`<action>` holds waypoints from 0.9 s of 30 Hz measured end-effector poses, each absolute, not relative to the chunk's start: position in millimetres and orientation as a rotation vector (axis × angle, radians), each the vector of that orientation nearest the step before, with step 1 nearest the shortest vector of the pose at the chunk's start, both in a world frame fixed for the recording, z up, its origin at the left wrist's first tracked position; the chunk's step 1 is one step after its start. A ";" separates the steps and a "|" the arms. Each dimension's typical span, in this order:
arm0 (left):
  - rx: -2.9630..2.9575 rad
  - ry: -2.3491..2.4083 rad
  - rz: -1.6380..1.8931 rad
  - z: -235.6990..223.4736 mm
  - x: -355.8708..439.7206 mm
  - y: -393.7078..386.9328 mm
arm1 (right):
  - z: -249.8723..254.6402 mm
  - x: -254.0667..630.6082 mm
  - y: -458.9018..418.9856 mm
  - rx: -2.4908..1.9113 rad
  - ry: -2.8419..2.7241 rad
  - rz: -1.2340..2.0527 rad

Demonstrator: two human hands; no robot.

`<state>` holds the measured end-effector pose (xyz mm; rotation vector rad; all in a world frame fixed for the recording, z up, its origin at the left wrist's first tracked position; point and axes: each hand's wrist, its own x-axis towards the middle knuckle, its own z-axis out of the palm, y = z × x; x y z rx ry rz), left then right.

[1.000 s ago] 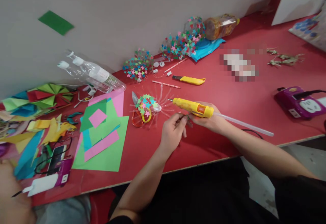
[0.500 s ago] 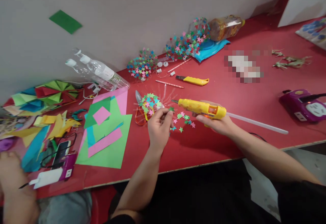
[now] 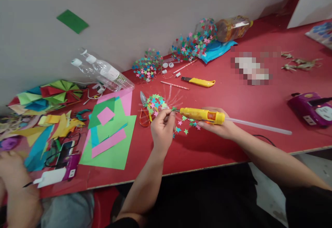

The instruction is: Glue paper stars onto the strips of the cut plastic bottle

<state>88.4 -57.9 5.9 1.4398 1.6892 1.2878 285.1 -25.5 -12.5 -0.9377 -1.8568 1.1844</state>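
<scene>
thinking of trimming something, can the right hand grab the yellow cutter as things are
Probably not: the right hand holds the glue gun, though the yellow cutter lies just beyond it, uncovered.

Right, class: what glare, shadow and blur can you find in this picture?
Head view: glare streaks the amber bottle; head view: soft shadow darkens the near side of the red table; head view: coarse blocks hide a pixelated patch; head view: the green star looks soft.

the glue gun (image 3: 202, 115) is yellow, the table (image 3: 207, 152) red, the straw (image 3: 175, 85) pink-and-white striped.
</scene>
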 end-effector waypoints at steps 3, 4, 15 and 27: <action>1.444 1.697 1.286 6.3 88.5 -58.4 | -12.8 285.4 -25.2 -0.943 -1.895 1.198; 1.443 1.697 1.287 6.3 88.6 -58.5 | -12.8 285.5 -25.0 -0.944 -1.898 1.199; 1.428 1.691 1.294 8.4 90.1 -58.3 | -11.8 285.5 -25.4 -0.962 -1.911 1.173; 1.437 1.630 1.359 4.3 88.6 -57.4 | -14.6 284.8 -24.8 -0.962 -1.904 1.161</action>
